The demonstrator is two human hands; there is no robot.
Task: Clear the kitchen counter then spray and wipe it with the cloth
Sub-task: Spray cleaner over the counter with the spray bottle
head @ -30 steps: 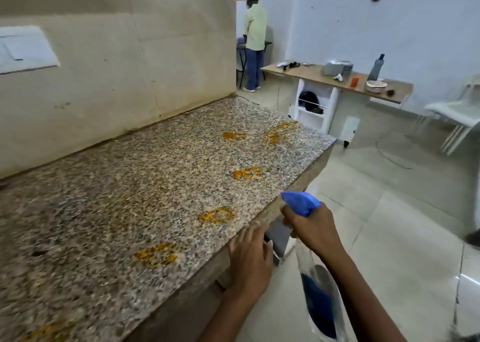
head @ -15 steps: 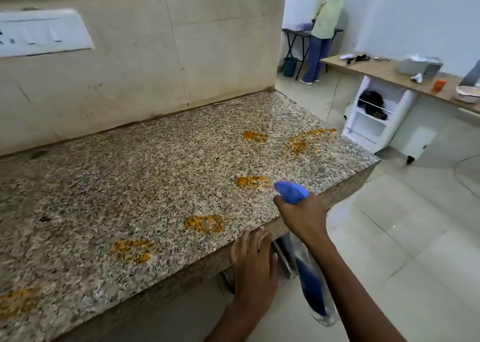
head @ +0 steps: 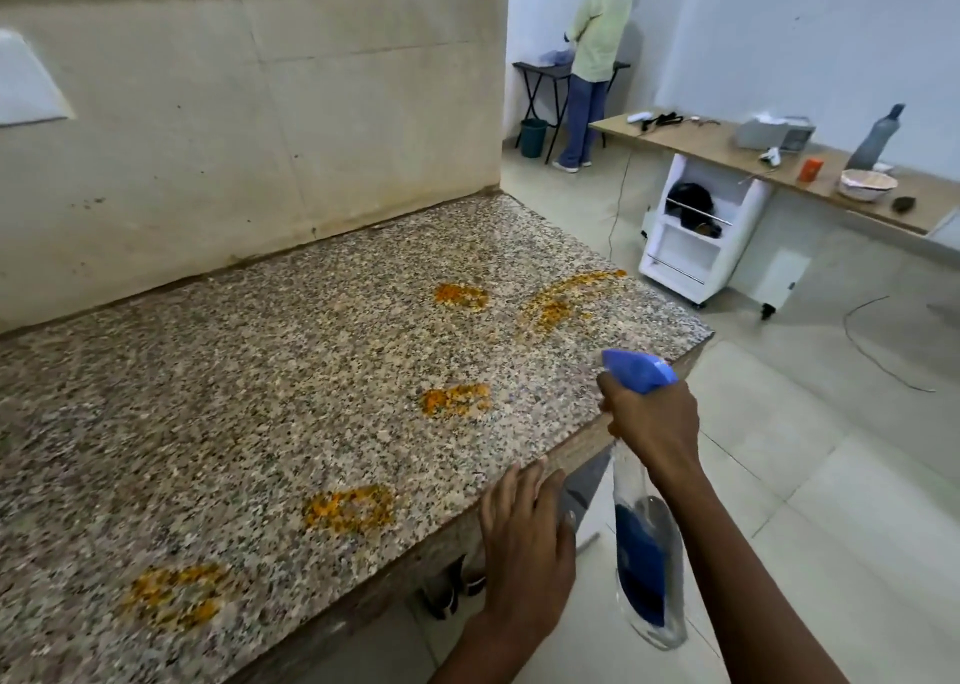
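Note:
The speckled granite counter (head: 260, 397) runs along a beige tiled wall and carries several orange stains (head: 454, 400). My right hand (head: 652, 421) grips the neck of a clear spray bottle (head: 647, 558) with a blue trigger head and blue liquid, held over the counter's front right edge with the nozzle aimed at the counter. My left hand (head: 522, 543) rests flat on the counter's front edge with fingers spread and nothing in it. No cloth is in view.
A person in a light shirt (head: 597, 28) stands at a small black table at the back. A wooden shelf (head: 727, 148) on the right holds a bottle, a bowl and small items above a white cabinet (head: 696, 236). A cable (head: 883, 366) lies on the tiled floor.
My right hand has lifted the spray bottle slightly higher over the counter edge. My left hand stays on the front edge. The view has shifted right and up a little.

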